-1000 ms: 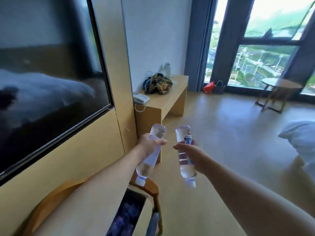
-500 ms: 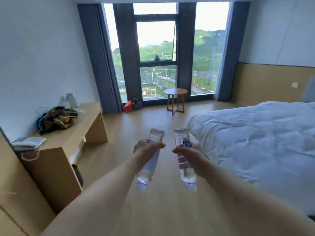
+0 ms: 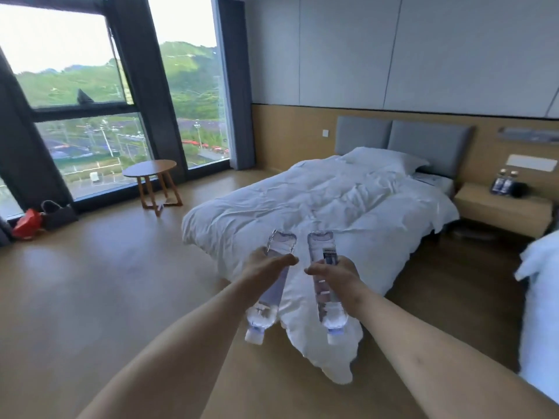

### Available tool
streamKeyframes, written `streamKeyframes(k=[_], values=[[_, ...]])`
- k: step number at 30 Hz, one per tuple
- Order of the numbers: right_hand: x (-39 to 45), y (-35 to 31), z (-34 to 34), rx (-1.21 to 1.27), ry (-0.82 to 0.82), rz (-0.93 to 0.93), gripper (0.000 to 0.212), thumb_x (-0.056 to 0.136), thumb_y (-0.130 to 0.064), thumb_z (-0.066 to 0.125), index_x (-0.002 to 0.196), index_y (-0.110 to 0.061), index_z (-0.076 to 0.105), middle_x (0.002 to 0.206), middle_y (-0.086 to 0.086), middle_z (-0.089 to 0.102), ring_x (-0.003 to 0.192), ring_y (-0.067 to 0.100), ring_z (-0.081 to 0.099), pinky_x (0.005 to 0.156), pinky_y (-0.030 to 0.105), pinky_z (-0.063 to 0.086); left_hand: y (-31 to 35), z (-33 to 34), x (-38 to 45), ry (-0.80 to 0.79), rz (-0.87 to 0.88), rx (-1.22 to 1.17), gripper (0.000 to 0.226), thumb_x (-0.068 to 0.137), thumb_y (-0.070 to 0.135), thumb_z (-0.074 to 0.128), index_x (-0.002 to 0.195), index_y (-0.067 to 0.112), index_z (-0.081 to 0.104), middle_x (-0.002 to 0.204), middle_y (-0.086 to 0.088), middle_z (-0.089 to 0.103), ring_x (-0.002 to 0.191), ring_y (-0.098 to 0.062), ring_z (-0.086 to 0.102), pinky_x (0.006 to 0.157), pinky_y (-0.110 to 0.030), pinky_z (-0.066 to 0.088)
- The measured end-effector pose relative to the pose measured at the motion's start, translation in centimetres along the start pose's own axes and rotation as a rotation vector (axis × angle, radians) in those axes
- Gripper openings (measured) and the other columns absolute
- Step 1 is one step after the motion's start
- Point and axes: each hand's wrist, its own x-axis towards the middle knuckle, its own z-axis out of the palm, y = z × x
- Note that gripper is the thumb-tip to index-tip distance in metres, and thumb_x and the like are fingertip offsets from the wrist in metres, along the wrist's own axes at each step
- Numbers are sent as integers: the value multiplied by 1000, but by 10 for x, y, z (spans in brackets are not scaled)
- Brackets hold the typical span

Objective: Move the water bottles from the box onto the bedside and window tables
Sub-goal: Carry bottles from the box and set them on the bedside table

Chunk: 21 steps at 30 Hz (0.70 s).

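two hands (image 3: pixel 266 267) (image 3: pixel 335 275) grip water bottles (image 3: pixel 273 278) (image 3: pixel 325 279) before the bed (image 3: pixel 332 201).

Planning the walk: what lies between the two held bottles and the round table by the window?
Only bare wooden floor separates the held bottles from the round table, as the head view shows.

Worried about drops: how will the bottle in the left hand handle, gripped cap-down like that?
The left-hand bottle looks full, so probably heavy for its size. Its clear plastic is smooth, so it may slip through the left hand. Laid down, its round body would likely roll.
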Motion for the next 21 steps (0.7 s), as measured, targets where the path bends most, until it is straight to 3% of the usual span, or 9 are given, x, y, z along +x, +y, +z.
streamKeyframes(k=[2,4,7,9,12,17,21], values=[[22,3,-32,10,126,23,23,71,-14,86,86,-8,69,63,5,69,51,23,66,50,32,54,11,39,30,-80,33,24,67,36,62,78,87,19,72,81,-1,75,83,-20,70,73,-33,53],[44,3,-61,14,245,48,30,72,-16,86,96,-6,70,77,10,75,63,26,72,49,32,57,22,75,59,-161,67,56,69,36,64,75,87,19,72,84,-1,75,82,-19,69,73,-32,52],[79,-2,-98,3,399,60,39,71,-17,86,104,-3,70,94,18,75,84,37,75,72,52,64,43,125,103,-272,124,77,66,39,64,74,87,19,71,85,-1,74,80,-18,68,66,-29,49],[101,-8,-119,15,504,61,41,70,-19,86,104,-5,70,95,17,75,87,37,74,81,56,62,56,156,135,-357,167,83,52,50,56,82,84,19,70,81,-2,73,77,-17,67,63,-28,46],[129,-21,-146,26,621,75,39,72,-24,85,104,-12,66,93,12,74,83,29,73,82,51,62,75,200,178,-487,219,97,33,67,42,86,82,18,70,79,-3,71,74,-17,66,64,-28,47],[169,-31,-191,42,768,104,42,70,-33,86,103,-22,64,91,5,75,80,24,74,81,48,63,106,265,230,-674,239,110,53,58,51,83,95,15,71,90,-9,72,81,-21,67,66,-28,48],[189,-32,-224,74,864,159,51,65,-36,88,107,-25,60,94,3,74,79,22,74,64,32,58,123,316,255,-797,243,119,49,62,49,85,99,19,71,91,-8,73,78,-19,67,66,-29,52]])
